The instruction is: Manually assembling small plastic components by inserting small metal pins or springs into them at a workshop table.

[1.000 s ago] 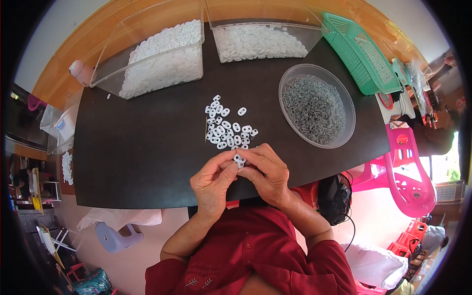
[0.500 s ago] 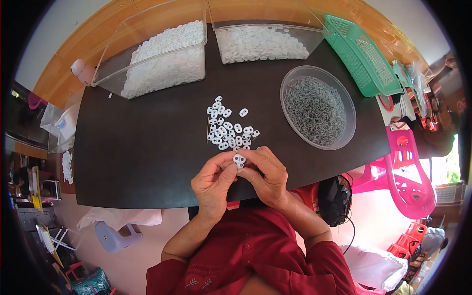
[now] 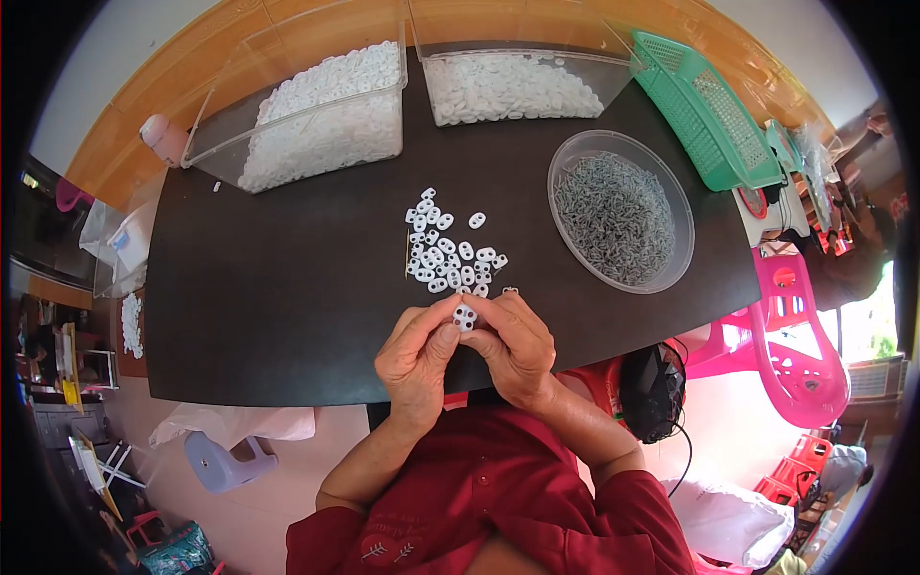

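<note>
Head view: left hand (image 3: pixel 414 362) and right hand (image 3: pixel 522 358) together, clamped on white holed pieces (image 3: pixel 466 320) from both sides, likely for steadiness, holes left visible; loose pile (image 3: pixel 447 248) just beyond on dark surface (image 3: pixel 268 307), bowl (image 3: pixel 681 255) of grey parts (image 3: pixel 613 220) rightward, presumably within reach

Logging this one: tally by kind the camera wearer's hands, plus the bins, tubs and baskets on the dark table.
Bare hands: 2 (left hand, right hand)
Clear rectangular bins: 2 (left bin, right bin)
Round tub: 1
Green basket: 1
Total: 6
</note>
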A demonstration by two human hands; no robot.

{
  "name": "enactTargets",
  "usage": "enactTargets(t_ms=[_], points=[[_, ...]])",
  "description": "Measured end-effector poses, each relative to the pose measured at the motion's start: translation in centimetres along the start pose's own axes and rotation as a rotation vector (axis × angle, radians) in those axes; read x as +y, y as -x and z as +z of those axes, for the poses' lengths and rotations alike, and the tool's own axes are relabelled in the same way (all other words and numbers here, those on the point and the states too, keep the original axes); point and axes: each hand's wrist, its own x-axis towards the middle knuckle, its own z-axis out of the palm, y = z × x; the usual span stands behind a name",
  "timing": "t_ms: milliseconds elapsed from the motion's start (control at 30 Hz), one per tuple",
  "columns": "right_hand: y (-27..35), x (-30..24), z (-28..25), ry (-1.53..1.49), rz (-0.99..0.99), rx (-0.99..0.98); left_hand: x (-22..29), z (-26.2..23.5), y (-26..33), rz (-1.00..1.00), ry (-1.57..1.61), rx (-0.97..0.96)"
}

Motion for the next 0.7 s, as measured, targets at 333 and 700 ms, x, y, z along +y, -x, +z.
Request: enactTargets(t_ms=[333, 700], points=[[0.6, -0.2, 0.9, -0.017, -0.04, 0.061, -0.2, 0.1, 0.2, 0.185, -0.229, 0.065], [0.5, -0.9, 1.2, -0.036, 0.024, 0.033, -0.4, -0.1, 0.5, 0.117, -0.133, 0.084]])
